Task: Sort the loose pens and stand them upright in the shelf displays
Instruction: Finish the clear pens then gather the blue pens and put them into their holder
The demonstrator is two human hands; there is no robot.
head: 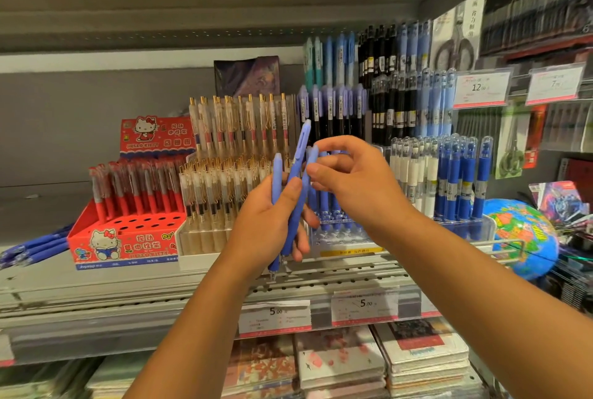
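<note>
Blue pens [290,174], three by my count, are sitting in a loose fan just in front of the clear rack [324,239], tips down and clicker ends up. Your left hand [269,225] is wrapping them, fingers curled round the barrels and thumb lying across the front. Your right hand [356,183] is pinching the pen [303,196] nearest the rack at its upper end. Thumb and forefinger are closing on it; the other fingers are curling loosely.

Judgement: you are drawing one pen out to seat it. The rack is holding matching blue pens upright, so the colour is agreeing.

Be easing the left grip only slightly while pulling, or the other two may be slipping. Be lowering the tip straight over a free hole. Your hands are hiding the rack's holes, so be checking first. The red box [122,244], left of the rack, is looking wrong for these.
</note>
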